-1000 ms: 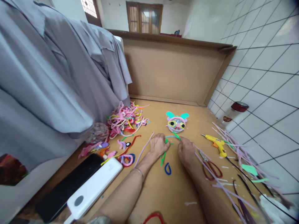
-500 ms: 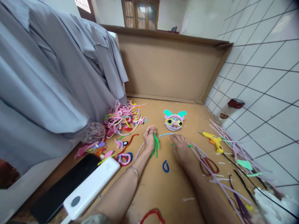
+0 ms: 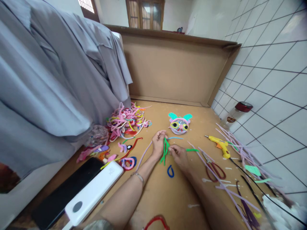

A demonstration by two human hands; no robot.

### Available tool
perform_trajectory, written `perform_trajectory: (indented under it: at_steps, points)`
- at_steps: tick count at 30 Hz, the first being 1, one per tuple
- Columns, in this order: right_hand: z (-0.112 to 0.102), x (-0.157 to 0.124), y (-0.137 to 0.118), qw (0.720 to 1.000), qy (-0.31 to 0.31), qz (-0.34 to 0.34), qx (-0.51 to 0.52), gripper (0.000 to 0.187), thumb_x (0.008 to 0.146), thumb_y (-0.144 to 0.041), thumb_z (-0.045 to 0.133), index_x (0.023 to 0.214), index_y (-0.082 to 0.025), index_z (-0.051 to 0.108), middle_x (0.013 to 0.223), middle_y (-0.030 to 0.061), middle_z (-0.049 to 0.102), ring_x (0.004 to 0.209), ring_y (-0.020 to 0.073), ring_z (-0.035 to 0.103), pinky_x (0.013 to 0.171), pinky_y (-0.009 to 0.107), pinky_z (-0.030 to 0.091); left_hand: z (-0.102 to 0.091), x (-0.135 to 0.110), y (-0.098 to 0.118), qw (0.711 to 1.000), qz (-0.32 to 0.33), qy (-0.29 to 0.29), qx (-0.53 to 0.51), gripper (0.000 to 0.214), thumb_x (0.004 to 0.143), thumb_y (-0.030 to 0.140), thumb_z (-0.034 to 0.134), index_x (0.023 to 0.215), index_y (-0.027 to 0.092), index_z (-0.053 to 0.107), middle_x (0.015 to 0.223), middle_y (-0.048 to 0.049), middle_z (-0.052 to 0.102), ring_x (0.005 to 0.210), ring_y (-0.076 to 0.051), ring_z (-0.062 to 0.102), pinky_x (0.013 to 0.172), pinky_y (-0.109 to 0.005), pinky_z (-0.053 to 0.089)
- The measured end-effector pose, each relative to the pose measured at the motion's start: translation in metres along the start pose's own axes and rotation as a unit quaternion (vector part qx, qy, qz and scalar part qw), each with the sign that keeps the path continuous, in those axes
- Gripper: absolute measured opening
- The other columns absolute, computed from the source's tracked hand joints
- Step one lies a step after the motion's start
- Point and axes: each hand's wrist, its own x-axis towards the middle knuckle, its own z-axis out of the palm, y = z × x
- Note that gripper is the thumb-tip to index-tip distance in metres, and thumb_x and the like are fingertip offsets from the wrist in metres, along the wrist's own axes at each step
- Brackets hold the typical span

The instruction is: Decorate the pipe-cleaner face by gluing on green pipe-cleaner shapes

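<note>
Several green pipe cleaners [image 3: 164,152] hang in a bunch from my left hand [image 3: 158,143], whose fingers are closed around their upper ends. My right hand [image 3: 179,156] meets the bunch from the right, thumb and fingertips pinched on one green strand. Another green pipe cleaner [image 3: 192,150] sticks out beyond my right hand, partly hidden by it. A light blue pipe cleaner [image 3: 176,138] lies just past my fingers. Behind it sits a round animal face [image 3: 179,126] with teal ears and yellow-rimmed eyes. A blue loop [image 3: 170,171] rests on the table between my forearms.
A tangled pile of pipe cleaners [image 3: 126,121] lies at the left. Nearer are a white power bank [image 3: 96,191] and a black phone [image 3: 69,191]. Scissors [image 3: 213,169], a yellow glue gun [image 3: 220,145] with its cord, and a jar [image 3: 236,115] stand right. A cardboard wall [image 3: 172,70] closes the back.
My right hand has moved left from the table to the green bunch and closed on a strand. My left hand has shifted slightly right with the bunch.
</note>
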Motion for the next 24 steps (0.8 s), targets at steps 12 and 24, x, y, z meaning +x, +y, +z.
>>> perform_trajectory:
  at_steps: [12,24]
  points:
    - [-0.018,0.005,-0.013,0.991,0.019,0.067,0.113,0.035,0.086,-0.048,0.046,0.062,-0.023,0.042,0.060,-0.0032,0.042,0.059,0.0142,0.042,0.055,0.026,0.034,-0.007,0.003,-0.004,0.961,0.153,-0.011,0.232,0.016,0.082,0.020,0.053,0.090,0.016,0.066,0.087,-0.0051,0.061,0.078,-0.015,0.057,0.071,-0.027,0.046]
    - [-0.022,0.013,0.003,0.968,0.064,0.121,0.209,0.038,0.074,-0.058,0.061,0.062,-0.023,0.052,0.050,-0.0044,0.046,0.046,0.0122,0.038,0.048,0.026,0.032,-0.008,-0.007,-0.001,0.841,0.336,-0.122,0.406,0.020,0.091,0.026,0.051,0.091,0.018,0.069,0.083,-0.0064,0.068,0.080,-0.017,0.058,0.076,-0.031,0.043]
